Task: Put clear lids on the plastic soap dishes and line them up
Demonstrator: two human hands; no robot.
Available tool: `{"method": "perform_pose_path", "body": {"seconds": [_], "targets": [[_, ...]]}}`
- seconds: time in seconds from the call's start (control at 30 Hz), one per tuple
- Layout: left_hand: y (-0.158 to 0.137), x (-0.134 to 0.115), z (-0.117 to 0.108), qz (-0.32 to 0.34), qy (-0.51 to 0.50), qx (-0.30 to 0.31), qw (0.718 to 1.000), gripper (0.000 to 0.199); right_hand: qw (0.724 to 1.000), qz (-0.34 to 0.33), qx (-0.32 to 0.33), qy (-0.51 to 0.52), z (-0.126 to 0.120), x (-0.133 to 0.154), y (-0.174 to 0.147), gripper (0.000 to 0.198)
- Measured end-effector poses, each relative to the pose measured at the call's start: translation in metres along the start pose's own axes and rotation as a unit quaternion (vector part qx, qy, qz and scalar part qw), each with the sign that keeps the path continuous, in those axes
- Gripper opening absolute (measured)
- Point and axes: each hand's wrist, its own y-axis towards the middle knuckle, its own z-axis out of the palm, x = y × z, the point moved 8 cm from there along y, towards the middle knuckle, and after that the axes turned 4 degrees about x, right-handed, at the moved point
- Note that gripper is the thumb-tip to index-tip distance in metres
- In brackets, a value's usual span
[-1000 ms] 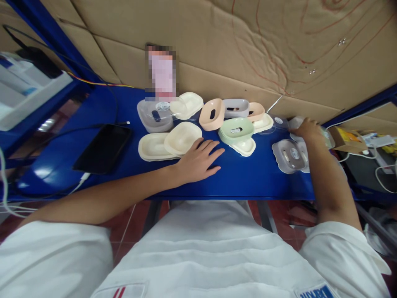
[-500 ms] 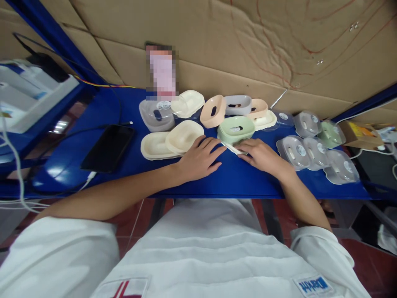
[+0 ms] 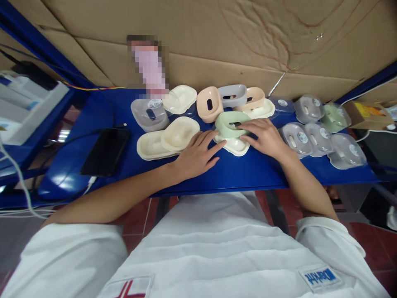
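Green plastic is what the right hand rests on: a pale green soap-dish insert with a slot in its top, sitting on a cream tray near the middle of the blue table. That hand lies palm down with its fingers spread loosely, the fingertips reaching over the insert's right edge toward the slot; whether they grip it or only touch it cannot be told. The left hand lies flat at the insert's 8 o'clock, fingers slightly apart, their tips touching the cream tray's left edge. At 9 o'clock from the insert two more cream trays overlap each other, and beyond them, at about 10 o'clock, stands a clear lidded box with a white sticker. At 12 o'clock a row runs along the cardboard wall: a cream lid, a peach insert tipped on edge, a grey dish and another peach piece. At 3 o'clock, well apart from the right hand, a cluster of clear-lidded packed dishes lies together. A dark phone lies face up far off at 9 o'clock with a cable at its lower end.
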Motion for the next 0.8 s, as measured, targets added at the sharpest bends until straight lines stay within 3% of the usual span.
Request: {"method": "perform_pose_path", "body": {"seconds": [0.17, 0.23, 0.4, 0.57, 0.67, 0.8], "targets": [[0.001, 0.006, -0.003, -0.061, 0.015, 0.004, 0.998, 0.059, 0.989, 0.097, -0.072, -0.082, -0.021, -0.008, -0.006, 0.048], [0.001, 0.008, -0.004, -0.077, 0.024, 0.004, 0.997, 0.062, 0.981, 0.134, -0.069, -0.121, -0.026, -0.007, -0.009, 0.047], [0.001, -0.002, 0.000, 0.004, 0.062, 0.028, 0.998, 0.055, 0.968, 0.175, -0.005, -0.178, -0.016, -0.008, -0.011, 0.044], [0.004, -0.005, -0.002, 0.031, 0.065, 0.029, 0.997, 0.034, 0.970, 0.170, 0.029, -0.174, -0.002, -0.014, -0.010, 0.048], [0.004, -0.013, 0.000, 0.078, 0.067, 0.042, 0.994, 0.023, 0.973, 0.180, 0.020, -0.141, -0.003, -0.018, -0.011, 0.050], [-0.003, -0.032, 0.003, 0.155, 0.070, 0.058, 0.984, 0.024, 0.986, 0.160, -0.019, -0.040, -0.020, -0.016, -0.018, 0.046]]}}
